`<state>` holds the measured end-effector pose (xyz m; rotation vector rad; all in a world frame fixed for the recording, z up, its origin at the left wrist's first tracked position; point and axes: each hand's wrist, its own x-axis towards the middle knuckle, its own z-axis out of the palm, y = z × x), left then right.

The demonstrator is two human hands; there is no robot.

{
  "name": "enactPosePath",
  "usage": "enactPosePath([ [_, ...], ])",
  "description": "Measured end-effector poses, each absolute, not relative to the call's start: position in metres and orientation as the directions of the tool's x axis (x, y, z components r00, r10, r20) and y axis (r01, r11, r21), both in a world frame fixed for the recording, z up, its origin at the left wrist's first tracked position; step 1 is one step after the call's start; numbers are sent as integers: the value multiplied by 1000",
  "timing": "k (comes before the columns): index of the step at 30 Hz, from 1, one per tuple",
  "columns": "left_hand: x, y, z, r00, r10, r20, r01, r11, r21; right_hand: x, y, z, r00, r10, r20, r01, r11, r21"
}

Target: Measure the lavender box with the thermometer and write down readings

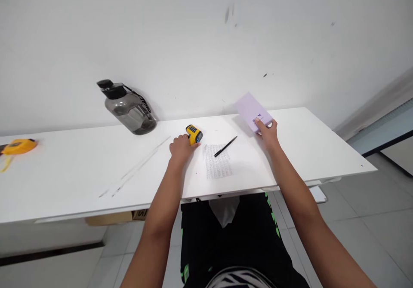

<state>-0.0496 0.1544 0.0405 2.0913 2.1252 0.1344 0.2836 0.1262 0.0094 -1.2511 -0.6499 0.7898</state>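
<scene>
Smooth white wall (180, 43), flecked with dark scuffs, backs a long, flat table (74, 172) with grey streaks. Near the wall stands a rounded bottle (122, 109) of smoky see-through plastic with a black cap. Thumb on top, the right hand (269, 134) grips the near end of a flat, rectangular lilac box (250, 109), tilted above the table's back edge. Fingers curled, the left hand (180, 147) holds a yellow-and-black pistol-shaped tool (194, 133) over the table, beside dense grey handwriting (217, 167). Slim and black, a pen (226, 146) slants across those lines.
</scene>
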Motion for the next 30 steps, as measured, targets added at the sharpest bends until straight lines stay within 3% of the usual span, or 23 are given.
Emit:
enactPosePath([
  [5,-50,154,38,-3,1000,3,953,2,302,270,126,17,466,869,-165,-425,56,-904],
  [8,-45,157,34,24,997,74,831,-61,552,261,124,19,328,924,-195,-552,20,-834],
  [11,-33,155,30,87,987,138,390,-161,907,252,121,18,289,933,-215,-636,19,-771],
  [13,-22,149,30,186,981,49,17,-54,998,247,121,17,274,939,-207,-676,35,-736],
  [16,-8,134,32,423,906,-16,-424,213,881,240,120,16,206,960,-188,-733,24,-680],
  [18,-4,126,34,509,860,-38,-521,343,782,237,118,16,160,970,-182,-758,3,-652],
  [22,-3,123,37,527,847,-71,-570,414,710,230,113,16,98,986,-135,-764,-13,-645],
  [30,-9,124,46,470,878,-90,-551,372,747,214,104,14,82,993,-83,-695,-3,-719],
])
